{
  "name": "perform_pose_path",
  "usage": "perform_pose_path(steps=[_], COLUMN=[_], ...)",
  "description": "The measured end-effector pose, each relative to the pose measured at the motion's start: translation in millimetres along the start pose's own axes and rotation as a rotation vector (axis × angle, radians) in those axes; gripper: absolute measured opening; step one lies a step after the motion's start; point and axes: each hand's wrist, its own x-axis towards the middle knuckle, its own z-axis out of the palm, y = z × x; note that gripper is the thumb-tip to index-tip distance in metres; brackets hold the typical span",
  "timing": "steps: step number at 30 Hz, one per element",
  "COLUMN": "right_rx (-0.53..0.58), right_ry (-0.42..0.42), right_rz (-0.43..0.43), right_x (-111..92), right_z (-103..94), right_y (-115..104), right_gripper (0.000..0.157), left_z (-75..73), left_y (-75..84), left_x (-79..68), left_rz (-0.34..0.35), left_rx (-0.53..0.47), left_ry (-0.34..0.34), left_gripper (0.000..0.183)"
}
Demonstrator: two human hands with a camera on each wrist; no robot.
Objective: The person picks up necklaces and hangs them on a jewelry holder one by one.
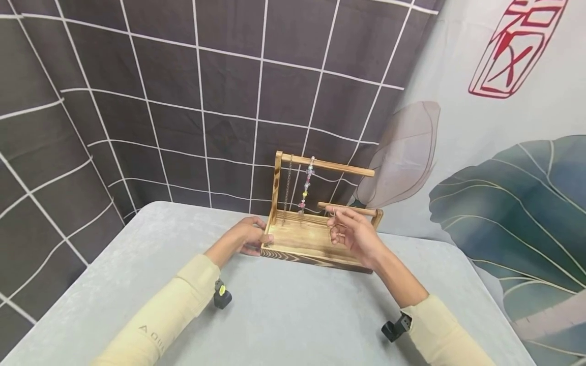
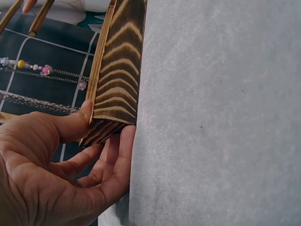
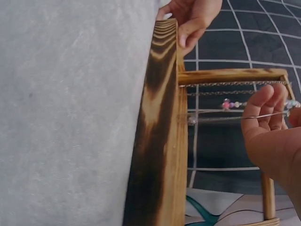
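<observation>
A wooden jewelry stand (image 1: pixel 297 238) with a shallow tray and two raised bars sits on the table. My left hand (image 1: pixel 248 235) grips its left front corner, thumb over the rim and fingers around the outer end, as the left wrist view shows. My right hand (image 1: pixel 354 233) is over the right part of the tray, by the lower bar (image 1: pixel 350 208). It pinches a thin silvery necklace (image 3: pixel 225 118), which carries a small pendant (image 3: pixel 192 120). On the upper bar (image 1: pixel 334 165) hang a chain necklace (image 1: pixel 287 190) and a colorful beaded strand (image 1: pixel 305 189).
The stand is near the back edge of a table covered with pale grey cloth (image 1: pixel 293 315). Behind it hangs a dark curtain (image 1: pixel 229 101) with white grid lines. A printed white curtain (image 1: pixel 458 132) hangs at the right.
</observation>
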Motion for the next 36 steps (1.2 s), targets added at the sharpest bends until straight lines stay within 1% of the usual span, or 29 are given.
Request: perform_pose_path(steps=[3,7,16,24,32,36], right_rx=[-0.063,-0.106,-0.098,-0.088,-0.082,-0.102], right_ry=[-0.011,-0.011,0.027,0.007,0.008,0.021], right_rz=[-0.035,-0.074,-0.133,-0.171,-0.210,-0.227], right_x=[-2,-6,-9,-11,-10,-9], right_z=[0.7,-0.1,-6.5,-13.8,-21.0,-21.9], right_y=[-4,-11,-36,-55,-67,-75], right_gripper=[0.051,0.053,0.040,0.041,0.040,0.044], left_z=[0.6,1.1,1.3,-0.2,0.6,0.4], left_y=[0.9,2.5,5.5,7.0,3.2,0.9], left_x=[0.4,0.1,-1.1,-4.7,0.1,1.2], left_rz=[0.001,0.004,0.008,0.009,0.005,0.002], left_rx=[0.004,0.008,0.006,0.013,0.014,0.016], left_ry=[0.002,0.002,-0.001,0.004,-0.003,-0.005], left_gripper=[0.048,0.049,0.048,0.048,0.049,0.050])
